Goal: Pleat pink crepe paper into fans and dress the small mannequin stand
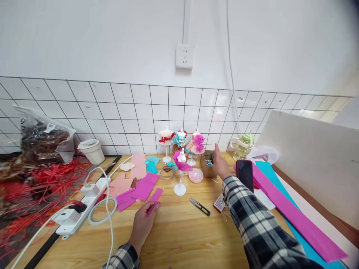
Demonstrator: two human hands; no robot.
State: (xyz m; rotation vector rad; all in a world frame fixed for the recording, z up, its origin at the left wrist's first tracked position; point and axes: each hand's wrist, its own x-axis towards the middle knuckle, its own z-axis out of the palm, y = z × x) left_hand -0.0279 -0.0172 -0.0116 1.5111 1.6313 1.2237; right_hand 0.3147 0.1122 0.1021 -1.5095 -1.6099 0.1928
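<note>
Low at the front of the table, my left hand [142,222] is closed, pinching a small piece of magenta crepe paper [153,207]. My right hand [221,164] reaches forward to a small cardboard box [208,169] with bits inside; one digit points up, and the other fingers are hidden. Between the hands stands a white mini dress form [180,189] wearing a magenta paper skirt [182,163]. Behind it are three more forms in decorated dresses, one peach with magenta ruffles [195,145]. A pink dish [195,175] sits beside the box. Black thread snips [200,207] lie in front.
Cut magenta sheets [146,185] and peach sheets [138,166] lie left of centre. A power strip [84,209] with looping white cable stands further left, near red strands [70,177]. At right are a phone [245,175], long paper strips [297,213] and a green-lidded bottle [242,145].
</note>
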